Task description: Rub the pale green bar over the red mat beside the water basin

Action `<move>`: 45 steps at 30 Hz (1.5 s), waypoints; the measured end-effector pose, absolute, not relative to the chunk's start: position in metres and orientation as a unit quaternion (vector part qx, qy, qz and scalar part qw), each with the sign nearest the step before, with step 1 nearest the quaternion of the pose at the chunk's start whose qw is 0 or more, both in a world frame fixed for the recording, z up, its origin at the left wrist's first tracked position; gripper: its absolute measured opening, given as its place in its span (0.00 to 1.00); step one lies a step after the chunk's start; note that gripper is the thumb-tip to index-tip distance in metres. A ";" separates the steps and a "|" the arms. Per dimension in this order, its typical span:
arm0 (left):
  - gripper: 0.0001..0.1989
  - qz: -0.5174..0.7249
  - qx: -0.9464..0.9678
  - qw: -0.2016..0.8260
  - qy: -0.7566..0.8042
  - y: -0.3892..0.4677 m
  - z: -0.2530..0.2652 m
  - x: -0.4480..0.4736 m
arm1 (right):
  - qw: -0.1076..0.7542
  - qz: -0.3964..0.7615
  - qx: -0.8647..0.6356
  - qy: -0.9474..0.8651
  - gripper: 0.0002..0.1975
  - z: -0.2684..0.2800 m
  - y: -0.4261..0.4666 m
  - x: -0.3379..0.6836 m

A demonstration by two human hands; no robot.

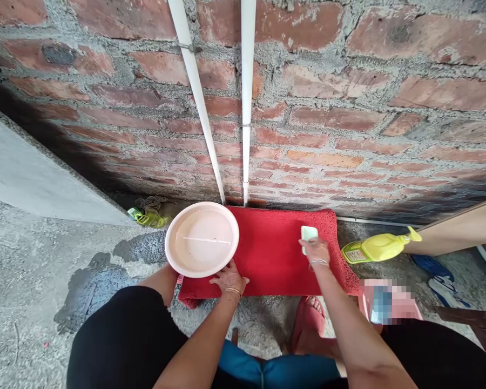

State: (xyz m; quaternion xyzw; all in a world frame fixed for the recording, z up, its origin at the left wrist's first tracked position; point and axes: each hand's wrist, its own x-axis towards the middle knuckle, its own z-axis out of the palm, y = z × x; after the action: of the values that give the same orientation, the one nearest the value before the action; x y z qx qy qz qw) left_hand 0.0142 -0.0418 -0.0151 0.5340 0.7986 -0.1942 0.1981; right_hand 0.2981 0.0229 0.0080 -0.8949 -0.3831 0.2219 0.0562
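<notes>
A red towel-like cloth (271, 254) is spread over a low raised surface in front of me. My right hand (316, 251) grips a pale green, rounded block (309, 233) against the cloth's right part; whether it is a brush or a soap bar I cannot tell. My left hand (230, 281) lies with its fingers spread on the front edge of the cloth, close against a pale pink basin (174, 265). Its fingertips are partly hidden by the basin's rim. Clear water stands in the basin, which sits on the cloth's left end.
A yellow pump bottle (376, 247) leans to the right of the cloth. Below it is a pink container (411, 310), partly blurred. A yellow-green bottle (149, 218) lies at the left on wet concrete (93, 292). Two white pipes (247, 108) run down the brick wall (328, 119).
</notes>
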 end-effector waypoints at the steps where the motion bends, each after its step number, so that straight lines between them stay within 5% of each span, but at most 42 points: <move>1: 0.51 -0.197 0.532 0.201 0.799 -0.041 -0.015 0.014 | 0.062 0.229 -0.876 -0.421 0.22 0.006 0.022 0.273; 9: 0.52 -0.186 0.533 0.215 0.797 -0.041 -0.017 0.011 | 0.021 0.210 -0.719 -0.662 0.17 -0.003 0.013 0.108; 25: 0.49 -0.181 0.540 0.196 0.798 -0.043 -0.018 0.013 | -0.028 0.175 -0.904 -0.389 0.23 0.010 -0.027 0.337; 38: 0.51 -0.186 0.531 0.210 0.799 -0.041 -0.019 0.013 | 0.037 0.234 -0.732 -0.639 0.19 -0.004 0.046 0.112; 45: 0.49 -0.184 0.542 0.196 0.796 -0.043 -0.021 0.012 | 0.006 0.204 -0.747 -0.633 0.19 -0.005 0.052 0.166</move>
State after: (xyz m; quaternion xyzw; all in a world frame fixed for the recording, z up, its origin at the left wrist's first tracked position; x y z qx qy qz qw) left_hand 0.0117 -0.0430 -0.0210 0.5424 0.7958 -0.1843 0.1962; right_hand 0.1664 0.0518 -0.0053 -0.7470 -0.6327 0.2039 0.0056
